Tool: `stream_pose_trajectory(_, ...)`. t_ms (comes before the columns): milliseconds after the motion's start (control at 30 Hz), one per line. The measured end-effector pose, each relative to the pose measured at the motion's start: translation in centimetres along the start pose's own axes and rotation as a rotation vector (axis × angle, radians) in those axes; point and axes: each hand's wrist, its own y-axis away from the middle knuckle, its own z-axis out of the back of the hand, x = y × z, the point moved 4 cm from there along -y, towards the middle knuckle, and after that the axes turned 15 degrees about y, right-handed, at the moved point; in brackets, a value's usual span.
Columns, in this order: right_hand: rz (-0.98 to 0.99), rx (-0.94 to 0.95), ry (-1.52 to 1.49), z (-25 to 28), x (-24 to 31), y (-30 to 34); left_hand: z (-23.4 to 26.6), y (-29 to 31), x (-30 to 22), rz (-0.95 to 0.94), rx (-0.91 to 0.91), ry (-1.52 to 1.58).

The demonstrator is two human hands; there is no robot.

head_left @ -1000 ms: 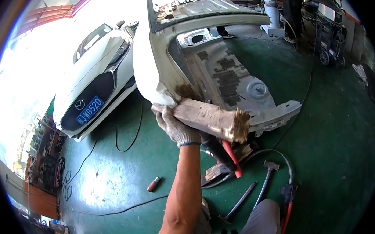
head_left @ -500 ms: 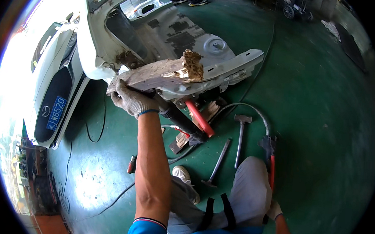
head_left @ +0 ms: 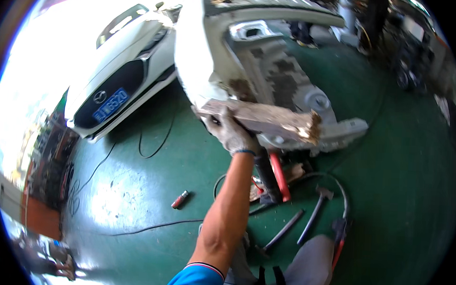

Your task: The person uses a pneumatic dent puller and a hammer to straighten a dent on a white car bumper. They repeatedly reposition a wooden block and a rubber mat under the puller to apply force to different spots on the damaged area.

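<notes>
With my left hand (head_left: 232, 136), in its pale knitted glove, I am gripping a weathered wooden block (head_left: 260, 117) near its left end. The digits are closing on it from below and from the near side, pinching the wood, though the block is hiding part of them from me. My right hand is falling outside my view, so I cannot tell how its fingers are standing.

The block is lying lengthwise across the middle of my view, its splintered end pointing right. Its left end is overlapping the lower corner of a cut white car body section (head_left: 196, 53); from my angle I cannot tell whether they are touching. Below the block, a black cylinder (head_left: 268, 182) is slanting beside a red bar (head_left: 280, 177), and a broken wood piece (head_left: 294, 172) is showing just behind them.

Nearer my grey-trousered knee (head_left: 312, 258), two hammers are lying on the green floor (head_left: 400, 203): one (head_left: 311, 219) with its head pointing away, the other (head_left: 285, 229) with its head toward me. A hose (head_left: 345, 204) is curving around to their right. A small red cylinder (head_left: 179, 200) is lying left of my forearm, and a white car (head_left: 128, 75) is standing beyond it.
</notes>
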Motion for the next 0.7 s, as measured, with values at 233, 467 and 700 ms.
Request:
stream_pose_trajectory(233, -0.195, 0.152, -0.104, 10.1, 5.7, -3.8, 2.4, -0.5, 1.4, 0.000, -0.032, -0.017)
stream_pose_trajectory(467, -0.189, 0.158, -0.090, 17.9, 11.4, -7.7, 0.1, 1.6, -0.5, -0.053, -0.100, -0.211)
stream_pose_trajectory(700, -0.179, 0.190, -0.035, 20.3, 13.9, -9.8, 1.0, 1.3, 1.1, 0.026, -0.070, -0.236)
